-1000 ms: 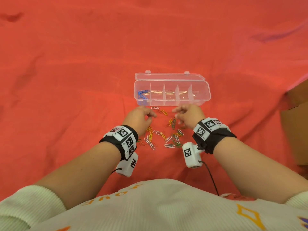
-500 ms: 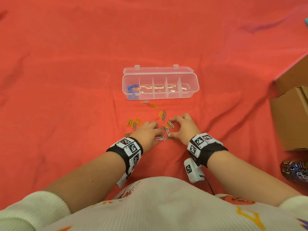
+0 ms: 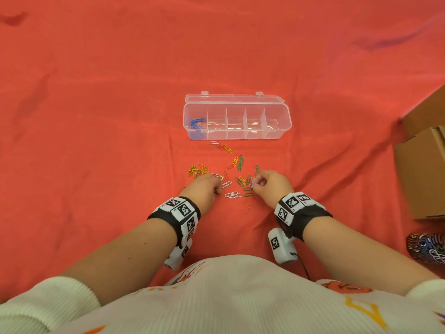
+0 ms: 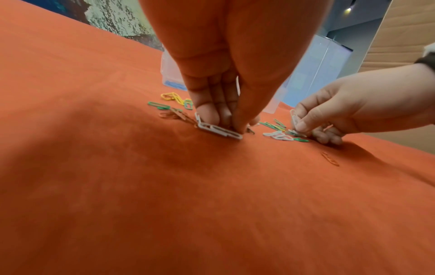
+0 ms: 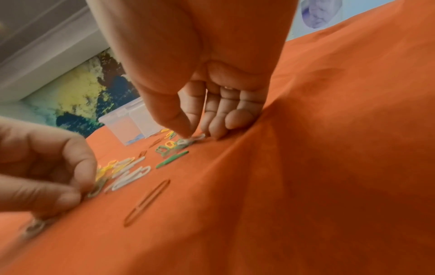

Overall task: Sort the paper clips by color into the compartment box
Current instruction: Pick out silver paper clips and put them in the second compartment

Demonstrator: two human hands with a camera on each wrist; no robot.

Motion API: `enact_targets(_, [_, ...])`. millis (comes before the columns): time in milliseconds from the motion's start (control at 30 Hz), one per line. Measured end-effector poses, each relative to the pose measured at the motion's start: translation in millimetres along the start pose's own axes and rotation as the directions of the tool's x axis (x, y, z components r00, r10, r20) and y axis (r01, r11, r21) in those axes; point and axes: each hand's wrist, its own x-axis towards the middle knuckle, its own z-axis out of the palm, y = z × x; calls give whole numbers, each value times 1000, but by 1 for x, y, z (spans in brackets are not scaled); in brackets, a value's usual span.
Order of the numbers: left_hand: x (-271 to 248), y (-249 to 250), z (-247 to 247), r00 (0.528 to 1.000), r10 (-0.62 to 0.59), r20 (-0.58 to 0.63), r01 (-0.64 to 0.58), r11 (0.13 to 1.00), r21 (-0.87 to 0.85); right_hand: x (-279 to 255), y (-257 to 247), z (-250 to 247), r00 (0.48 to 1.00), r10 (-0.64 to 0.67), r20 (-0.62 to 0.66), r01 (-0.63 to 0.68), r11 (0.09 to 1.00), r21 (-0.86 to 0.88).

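Observation:
A clear compartment box (image 3: 237,135) lies open on the red cloth, with blue clips (image 3: 196,124) in its leftmost compartment. Loose paper clips (image 3: 238,162) in yellow, green, white and red are scattered in front of it. My left hand (image 3: 218,186) reaches into the pile's left side. Its thumb and fingers pinch a white clip (image 4: 220,131) that lies on the cloth. My right hand (image 3: 254,184) is at the pile's right side and pinches another white clip (image 3: 252,181) between thumb and forefinger (image 5: 188,119), its other fingers curled on the cloth.
Two white clips (image 3: 232,195) and a green one (image 3: 248,194) lie between my hands; a red clip (image 3: 247,208) lies nearer my body. Cardboard boxes (image 3: 423,172) stand at the right edge, and a dark patterned object (image 3: 426,247) sits below them.
Both hands drew back from near the box to the near part of the pile. Each now has a white clip pinched in its fingertips.

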Motion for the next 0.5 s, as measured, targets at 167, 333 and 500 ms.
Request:
enact_targets(167, [-4, 8, 6, 987, -55, -154, 55, 998, -1, 0, 0, -4, 996, 94, 12, -94, 995, 31])
enact_targets(333, [1, 20, 12, 984, -73, -165, 88, 993, 83, 1, 1, -2, 994, 98, 38, -97, 995, -19])
enact_targets(500, [4, 25, 14, 979, -120, -162, 129, 991, 45, -1, 3, -1, 994, 98, 39, -95, 994, -62])
